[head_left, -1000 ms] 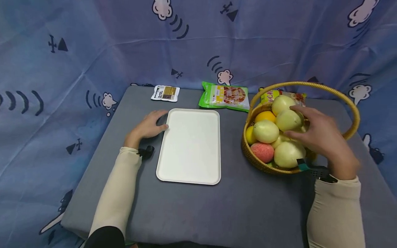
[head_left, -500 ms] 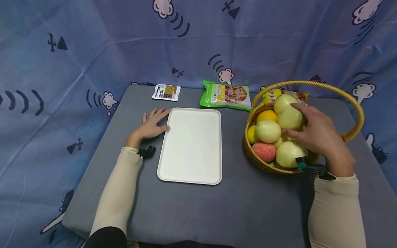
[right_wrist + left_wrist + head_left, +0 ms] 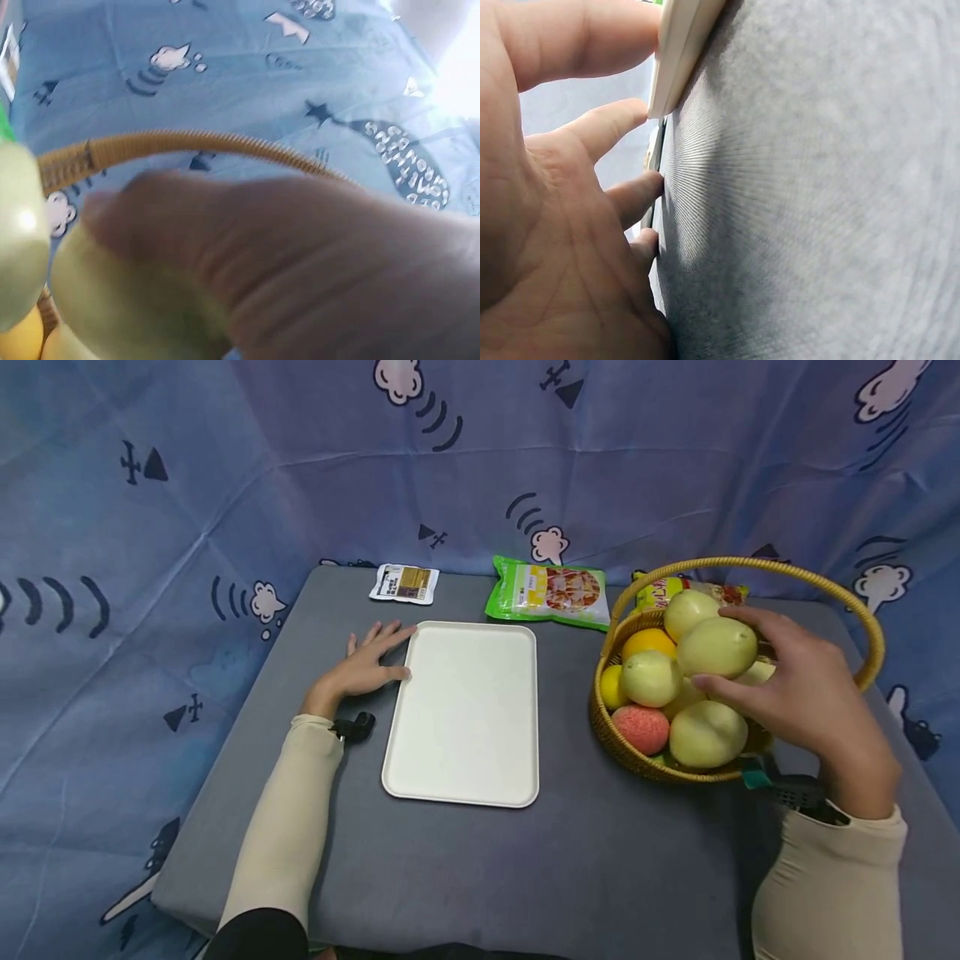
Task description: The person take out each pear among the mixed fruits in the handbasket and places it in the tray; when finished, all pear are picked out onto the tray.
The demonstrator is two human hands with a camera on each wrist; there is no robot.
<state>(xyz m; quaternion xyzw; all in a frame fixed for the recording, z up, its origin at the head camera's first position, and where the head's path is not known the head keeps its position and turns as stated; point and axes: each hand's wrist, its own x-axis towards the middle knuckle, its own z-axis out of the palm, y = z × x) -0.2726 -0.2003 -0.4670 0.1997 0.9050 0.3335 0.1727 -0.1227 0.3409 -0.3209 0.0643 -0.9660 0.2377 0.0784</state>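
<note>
My right hand [image 3: 795, 681] grips a pale green oval fruit [image 3: 716, 647] between thumb and fingers, over the heaped wicker basket [image 3: 622, 758]. In the right wrist view that fruit [image 3: 135, 300] lies partly hidden behind the blurred thumb. Around it in the basket are more pale green fruits [image 3: 707, 735], an orange fruit [image 3: 648, 642], a yellow one [image 3: 612, 687] and a red one [image 3: 641, 730]. With fingers spread, my left hand [image 3: 362, 667] rests on the table, thumb and index finger touching the left edge of a white tray [image 3: 461, 714]. The tray's rim [image 3: 679, 56] shows in the left wrist view.
Along the back of the grey table [image 3: 450, 877] lie a small white packet [image 3: 404, 584], a green food bag [image 3: 551, 593] and a yellow bag [image 3: 701, 592] behind the basket. The basket's tall handle [image 3: 780, 566] arches over the right hand. A patterned blue cloth [image 3: 337, 460] hangs behind.
The right hand has closed round the pale green fruit and lifted it slightly, shifting to the right. The left hand's fingers have spread; it stays at the tray edge.
</note>
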